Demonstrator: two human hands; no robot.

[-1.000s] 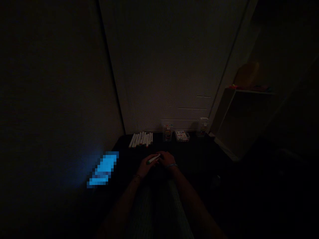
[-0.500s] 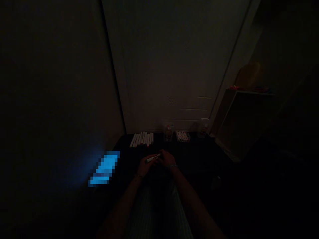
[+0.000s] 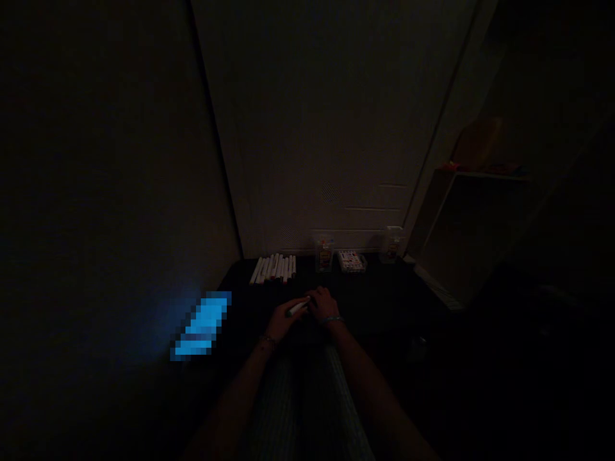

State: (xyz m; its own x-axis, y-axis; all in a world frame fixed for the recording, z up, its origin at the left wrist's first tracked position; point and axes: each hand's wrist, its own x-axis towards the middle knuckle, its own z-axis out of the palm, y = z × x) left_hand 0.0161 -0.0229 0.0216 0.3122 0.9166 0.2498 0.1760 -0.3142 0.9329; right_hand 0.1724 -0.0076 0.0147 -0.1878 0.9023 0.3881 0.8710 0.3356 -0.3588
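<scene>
Over the dark table, my left hand (image 3: 284,317) is closed around a white marker (image 3: 298,308) with a green end at its lower left. My right hand (image 3: 321,303) has its fingers curled round the marker's upper right end; that end is partly hidden by them. The two hands nearly touch each other. Beyond them, several white markers (image 3: 273,269) lie side by side in a row at the back left of the table. The picture is very dark, so fine finger detail is hard to make out.
Along the back of the table (image 3: 375,301) stand a clear container (image 3: 324,257), a low clear case packed with markers (image 3: 352,261) and another clear container (image 3: 393,246). A blurred-out glowing blue screen (image 3: 204,323) is at the left. To the right is a shelf unit (image 3: 442,211).
The marker has shifted slightly right between my hands, its green end nearer the left fingers. My right hand has turned a little over its far end. The things on the table have stayed put.
</scene>
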